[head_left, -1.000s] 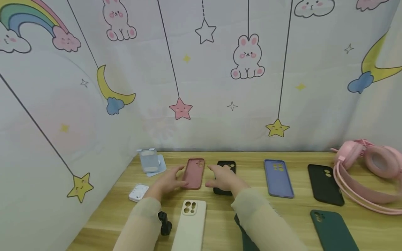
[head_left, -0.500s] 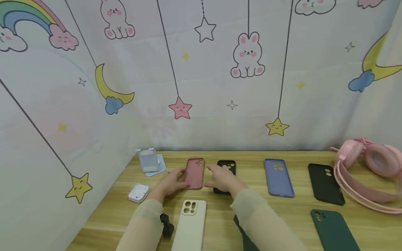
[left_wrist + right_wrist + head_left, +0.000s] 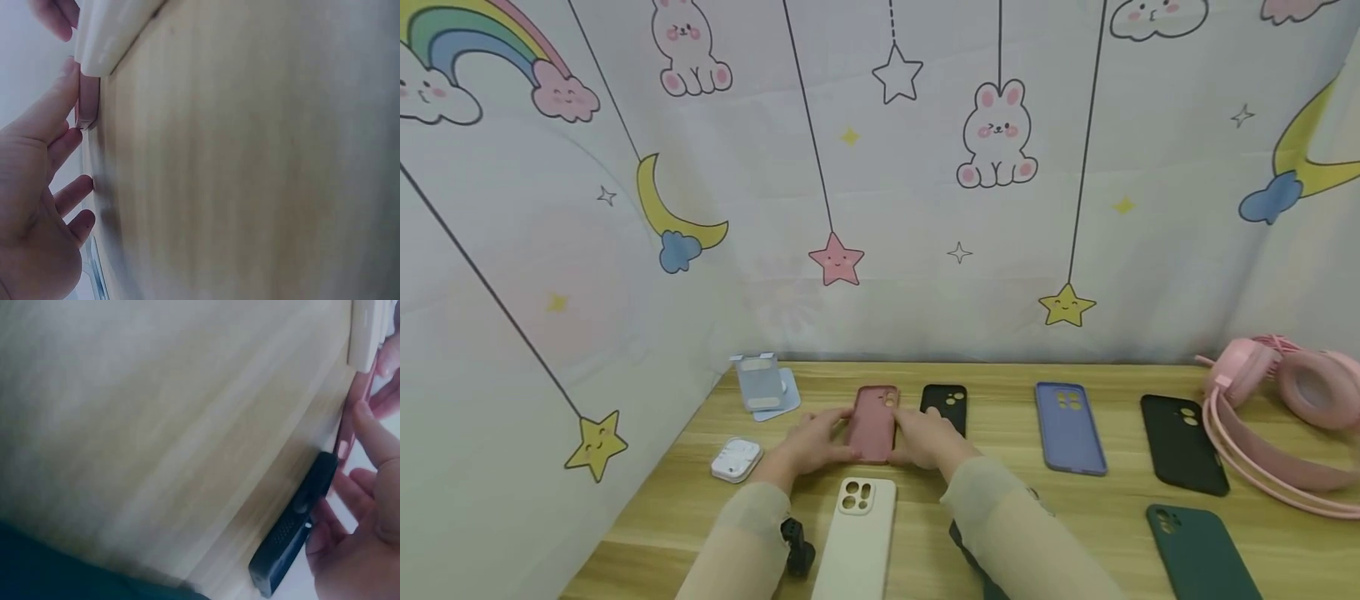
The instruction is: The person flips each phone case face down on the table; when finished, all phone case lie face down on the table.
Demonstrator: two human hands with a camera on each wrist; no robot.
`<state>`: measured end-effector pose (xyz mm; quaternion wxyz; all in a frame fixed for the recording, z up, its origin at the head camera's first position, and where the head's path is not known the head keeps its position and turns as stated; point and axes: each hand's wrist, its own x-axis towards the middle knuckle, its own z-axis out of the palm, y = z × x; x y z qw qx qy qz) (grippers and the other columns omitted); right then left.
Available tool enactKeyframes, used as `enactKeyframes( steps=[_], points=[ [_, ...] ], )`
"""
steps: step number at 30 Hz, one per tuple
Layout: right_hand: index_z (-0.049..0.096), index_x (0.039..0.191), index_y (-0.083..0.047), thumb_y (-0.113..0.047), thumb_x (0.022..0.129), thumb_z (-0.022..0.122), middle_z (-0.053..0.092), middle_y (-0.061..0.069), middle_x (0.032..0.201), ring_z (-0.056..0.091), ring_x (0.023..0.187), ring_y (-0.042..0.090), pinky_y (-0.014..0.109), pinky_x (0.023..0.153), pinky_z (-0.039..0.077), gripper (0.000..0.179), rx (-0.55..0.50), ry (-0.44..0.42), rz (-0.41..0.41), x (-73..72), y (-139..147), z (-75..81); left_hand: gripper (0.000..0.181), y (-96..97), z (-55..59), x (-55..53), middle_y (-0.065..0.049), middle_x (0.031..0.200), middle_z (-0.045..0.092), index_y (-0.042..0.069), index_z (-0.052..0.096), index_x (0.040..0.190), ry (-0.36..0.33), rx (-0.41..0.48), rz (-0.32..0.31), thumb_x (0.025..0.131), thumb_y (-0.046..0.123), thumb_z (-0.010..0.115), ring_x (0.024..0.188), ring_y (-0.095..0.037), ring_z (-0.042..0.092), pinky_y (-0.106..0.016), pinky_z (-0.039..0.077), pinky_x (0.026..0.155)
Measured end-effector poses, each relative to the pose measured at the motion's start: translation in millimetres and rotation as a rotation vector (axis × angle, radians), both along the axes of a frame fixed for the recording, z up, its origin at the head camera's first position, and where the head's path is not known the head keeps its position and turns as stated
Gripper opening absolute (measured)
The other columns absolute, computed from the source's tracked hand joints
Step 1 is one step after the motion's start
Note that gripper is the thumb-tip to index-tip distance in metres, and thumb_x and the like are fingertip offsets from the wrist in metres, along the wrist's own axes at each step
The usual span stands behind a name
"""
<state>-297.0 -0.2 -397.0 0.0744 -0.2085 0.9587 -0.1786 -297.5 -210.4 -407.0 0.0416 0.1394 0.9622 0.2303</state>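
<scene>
A pink phone case [image 3: 872,423] lies at the back of the table, between the two hands. My left hand [image 3: 811,442] holds its left edge with thumb and fingers; the left wrist view shows the thumb against the case's pink side [image 3: 89,100]. On the opposite edge, my right hand [image 3: 928,437] grips it, thumb at the near end. Just right of it sits a black phone case [image 3: 953,404], partly covered by the right hand, whose other fingers reach behind it in the right wrist view. A cream phone case [image 3: 857,542] lies in front of the pink one.
Rightward are a blue-purple phone case [image 3: 1070,429], another black case [image 3: 1183,446], a green case [image 3: 1202,554] and pink headphones [image 3: 1247,375]. At left stand a pale blue phone stand [image 3: 762,383] and a white earphone box [image 3: 737,460]. A dark green case [image 3: 981,567] is partly under the right forearm.
The right hand has moved left from over the black case onto the pink case's right edge. The pink case has shifted slightly toward me, and the left hand remains at its left edge.
</scene>
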Motion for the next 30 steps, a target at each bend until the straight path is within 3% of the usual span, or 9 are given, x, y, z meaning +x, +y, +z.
enactKeyframes(
  steps=[7,14,21,30],
  points=[
    [0.038,0.144,-0.013,-0.047,0.083,0.067,0.048,0.009,0.138,0.044,0.114,0.035,0.052,0.095,0.037,0.076,0.029,0.036,0.016,0.8,-2.8,0.1,0.076,-3.4,-0.6,2.1,-0.006,0.139,0.048,0.014,0.045,0.14,-0.025,0.028,0.004,0.076,0.039,0.077,0.124,-0.041,0.036,-0.061,0.025,0.099],
    [0.041,0.143,-0.012,-0.041,0.084,0.069,0.05,0.008,0.137,0.046,0.108,0.031,0.048,0.093,0.038,0.072,0.058,0.059,0.025,-0.2,-5.4,4.6,0.077,-2.7,-1.9,1.0,-0.006,0.137,0.049,0.015,0.046,0.14,-0.02,0.025,0.01,0.075,0.041,0.077,0.123,-0.039,0.038,-0.059,0.028,0.098],
    [0.041,0.143,-0.014,-0.044,0.083,0.069,0.049,0.007,0.137,0.046,0.105,0.03,0.048,0.09,0.04,0.073,0.089,0.092,0.028,-0.8,-4.8,2.3,0.077,-3.6,-1.9,0.2,-0.006,0.138,0.049,0.016,0.045,0.14,-0.026,0.038,0.014,0.075,0.04,0.078,0.124,-0.039,0.037,-0.06,0.027,0.098],
    [0.038,0.144,-0.012,-0.043,0.081,0.071,0.048,0.008,0.138,0.045,0.113,0.032,0.049,0.093,0.038,0.078,0.046,0.052,0.032,-2.8,-3.2,1.6,0.077,-6.5,-0.2,3.0,-0.007,0.14,0.046,0.018,0.044,0.141,-0.068,0.096,0.018,0.075,0.036,0.078,0.13,-0.043,0.029,-0.061,0.027,0.099]
  ],
)
